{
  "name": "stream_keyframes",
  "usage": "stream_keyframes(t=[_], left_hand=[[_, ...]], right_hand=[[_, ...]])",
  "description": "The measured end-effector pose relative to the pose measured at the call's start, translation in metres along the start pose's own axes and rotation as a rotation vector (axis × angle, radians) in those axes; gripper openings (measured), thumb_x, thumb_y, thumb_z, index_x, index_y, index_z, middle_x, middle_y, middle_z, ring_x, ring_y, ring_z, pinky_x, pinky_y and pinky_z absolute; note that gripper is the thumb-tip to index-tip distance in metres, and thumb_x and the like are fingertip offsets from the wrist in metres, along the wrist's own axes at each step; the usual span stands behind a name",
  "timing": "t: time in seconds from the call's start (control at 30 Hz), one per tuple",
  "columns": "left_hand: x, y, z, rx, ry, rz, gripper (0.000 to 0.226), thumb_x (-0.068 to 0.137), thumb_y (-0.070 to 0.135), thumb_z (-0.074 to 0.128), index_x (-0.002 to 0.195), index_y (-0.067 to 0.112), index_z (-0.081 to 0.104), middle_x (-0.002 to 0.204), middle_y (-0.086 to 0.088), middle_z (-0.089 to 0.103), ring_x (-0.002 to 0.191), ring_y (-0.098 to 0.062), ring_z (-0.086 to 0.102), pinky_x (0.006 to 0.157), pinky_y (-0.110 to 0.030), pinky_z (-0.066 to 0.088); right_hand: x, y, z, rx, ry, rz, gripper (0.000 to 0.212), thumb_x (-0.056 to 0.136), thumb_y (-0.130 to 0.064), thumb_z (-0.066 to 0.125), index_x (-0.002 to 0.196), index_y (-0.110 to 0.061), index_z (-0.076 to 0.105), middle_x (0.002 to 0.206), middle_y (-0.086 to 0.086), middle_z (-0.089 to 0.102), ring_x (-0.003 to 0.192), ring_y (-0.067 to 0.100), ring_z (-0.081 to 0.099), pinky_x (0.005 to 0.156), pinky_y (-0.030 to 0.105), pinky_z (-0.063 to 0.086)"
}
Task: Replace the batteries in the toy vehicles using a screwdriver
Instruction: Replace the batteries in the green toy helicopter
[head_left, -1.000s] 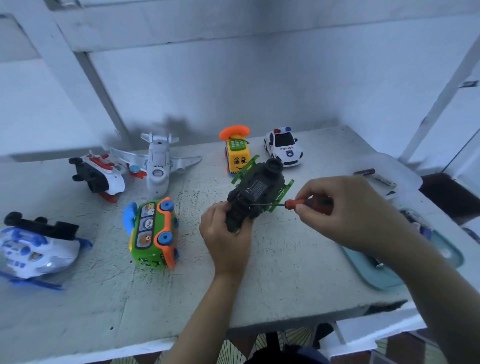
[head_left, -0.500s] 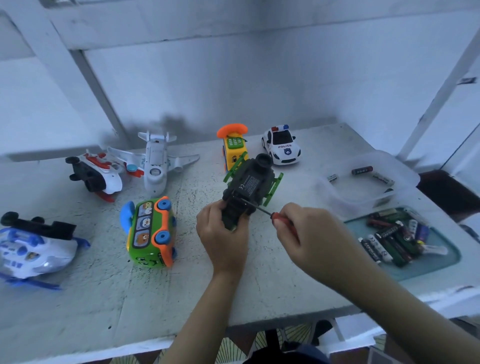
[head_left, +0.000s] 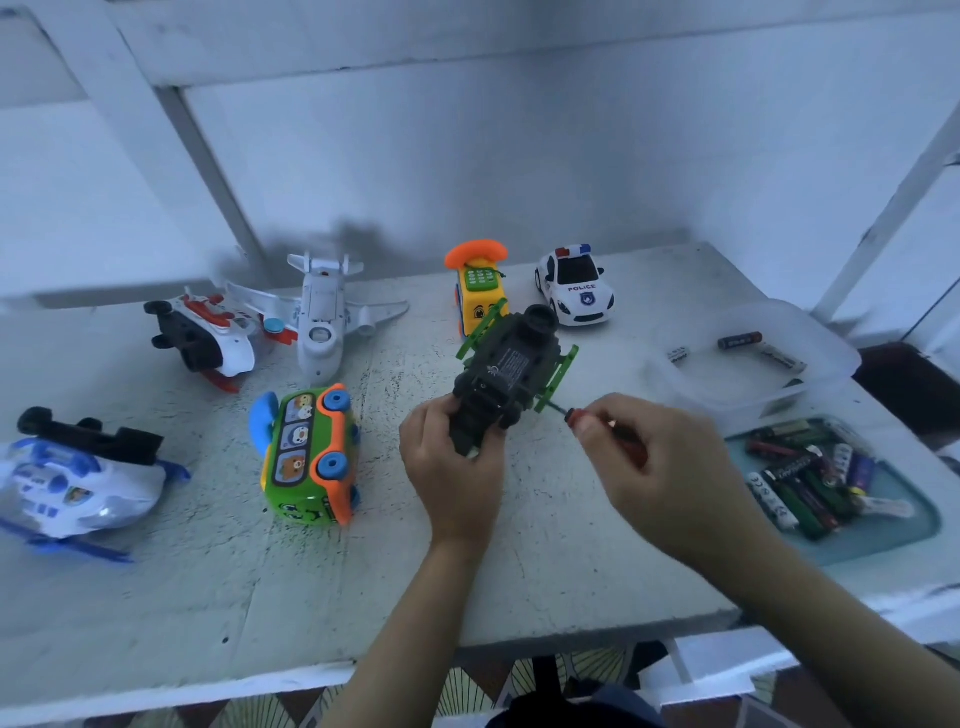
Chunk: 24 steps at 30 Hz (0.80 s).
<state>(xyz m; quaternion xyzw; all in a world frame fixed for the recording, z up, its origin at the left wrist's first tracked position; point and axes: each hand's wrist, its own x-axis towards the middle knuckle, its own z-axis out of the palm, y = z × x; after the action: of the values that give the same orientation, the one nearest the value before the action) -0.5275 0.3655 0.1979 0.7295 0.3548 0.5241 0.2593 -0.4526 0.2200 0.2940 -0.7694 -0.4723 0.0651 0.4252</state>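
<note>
The left hand (head_left: 452, 462) grips the dark grey plastic toy vehicle with bright green side rails (head_left: 506, 374) by its near end, fingers curled round it. The toy is turned underside up and tilted above the middle of the worn white counter (head_left: 545, 571). The right hand (head_left: 670, 478) pinches a slim screwdriver with a red handle (head_left: 575, 417), fingers closed round the handle. Its thin shaft points at the toy's right side, by the green rail; whether the tip sits in a screw cannot be told. To the left a green and orange toy bus (head_left: 309, 457) lies on its side. Beyond it are a white toy aeroplane (head_left: 322, 322) and an overturned red and white toy helicopter (head_left: 208, 338), with a blue and white toy helicopter (head_left: 78, 478) at the far left. Behind the held toy stand a yellow toy telephone with an orange handset (head_left: 478, 286) and a white toy police car (head_left: 574, 286). On the right, a clear plastic tub (head_left: 831, 358) holds a few batteries, and a teal tray (head_left: 904, 530) beside it holds a heap of loose batteries (head_left: 800, 483).
</note>
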Motion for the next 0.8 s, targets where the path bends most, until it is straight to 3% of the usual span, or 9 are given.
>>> stream_keyframes(t=[0.1, 0.17, 0.23, 0.33, 0.47, 0.6, 0.73, 0.8], left_hand=[[0.001, 0.000, -0.001, -0.027, -0.013, -0.007, 0.041, 0.061, 0.003, 0.086, 0.095, -0.001, 0.065, 0.092, -0.009, 0.062, 0.091, -0.006, 0.044, 0.082, -0.004, 0.035], [0.001, 0.001, -0.001, -0.036, -0.037, 0.008, 0.039, 0.062, 0.008, 0.084, 0.095, 0.000, 0.065, 0.092, -0.008, 0.063, 0.091, -0.008, 0.046, 0.080, -0.006, 0.036], [0.001, 0.003, -0.001, -0.047, -0.060, 0.019, 0.038, 0.063, 0.014, 0.080, 0.094, 0.001, 0.064, 0.092, -0.008, 0.063, 0.090, -0.010, 0.048, 0.079, -0.010, 0.038], [0.000, 0.006, -0.001, -0.063, -0.093, 0.021, 0.039, 0.062, 0.018, 0.078, 0.094, 0.000, 0.064, 0.093, -0.008, 0.064, 0.091, -0.011, 0.049, 0.078, -0.021, 0.045], [0.000, 0.006, -0.002, -0.074, -0.113, 0.012, 0.040, 0.063, 0.020, 0.078, 0.096, 0.001, 0.065, 0.095, -0.005, 0.062, 0.092, -0.017, 0.052, 0.075, -0.035, 0.052], [0.000, 0.007, -0.002, -0.085, -0.122, 0.014, 0.040, 0.063, 0.019, 0.078, 0.096, 0.001, 0.065, 0.094, -0.006, 0.063, 0.092, -0.016, 0.052, 0.076, -0.034, 0.052], [0.000, 0.006, -0.002, -0.076, -0.127, 0.014, 0.038, 0.063, 0.019, 0.078, 0.094, 0.001, 0.065, 0.094, -0.007, 0.063, 0.092, -0.007, 0.047, 0.077, -0.020, 0.045], [0.000, 0.006, -0.002, -0.071, -0.127, 0.018, 0.038, 0.064, 0.019, 0.078, 0.094, 0.002, 0.065, 0.094, -0.006, 0.063, 0.093, -0.006, 0.046, 0.078, -0.014, 0.042]], right_hand=[[0.010, -0.002, -0.012, 0.006, -0.022, 0.042, 0.044, 0.100, -0.033, 0.041, 0.064, -0.010, 0.053, 0.044, -0.003, 0.042, 0.039, 0.011, 0.038, 0.039, 0.019, 0.031], [0.017, -0.001, -0.019, 0.037, 0.032, 0.041, 0.023, 0.094, -0.024, 0.056, 0.075, -0.014, 0.061, 0.049, -0.001, 0.054, 0.041, 0.012, 0.050, 0.041, 0.014, 0.038], [0.020, -0.002, -0.024, 0.122, 0.104, 0.068, 0.009, 0.085, -0.025, 0.069, 0.086, -0.016, 0.065, 0.063, -0.006, 0.066, 0.052, 0.002, 0.063, 0.052, 0.011, 0.049], [0.023, -0.002, -0.025, 0.185, 0.198, 0.082, 0.020, 0.075, -0.026, 0.078, 0.090, -0.017, 0.066, 0.072, -0.014, 0.067, 0.062, -0.005, 0.061, 0.057, 0.008, 0.045], [0.024, -0.006, -0.023, 0.418, 0.350, 0.120, 0.037, 0.064, -0.031, 0.081, 0.092, -0.019, 0.059, 0.080, -0.007, 0.072, 0.074, 0.012, 0.069, 0.070, 0.024, 0.056], [0.032, -0.011, -0.028, 0.521, 0.466, 0.073, 0.032, 0.065, -0.029, 0.079, 0.087, -0.014, 0.062, 0.082, 0.006, 0.072, 0.077, 0.025, 0.071, 0.074, 0.039, 0.059], [0.042, -0.017, -0.028, 0.654, 0.499, -0.020, 0.024, 0.079, -0.017, 0.070, 0.101, -0.011, 0.063, 0.084, 0.007, 0.069, 0.076, 0.014, 0.072, 0.075, 0.033, 0.059], [0.047, -0.017, -0.025, 0.637, 0.468, -0.026, 0.019, 0.088, -0.009, 0.064, 0.106, -0.015, 0.060, 0.082, -0.002, 0.068, 0.077, 0.013, 0.072, 0.076, 0.032, 0.059]])
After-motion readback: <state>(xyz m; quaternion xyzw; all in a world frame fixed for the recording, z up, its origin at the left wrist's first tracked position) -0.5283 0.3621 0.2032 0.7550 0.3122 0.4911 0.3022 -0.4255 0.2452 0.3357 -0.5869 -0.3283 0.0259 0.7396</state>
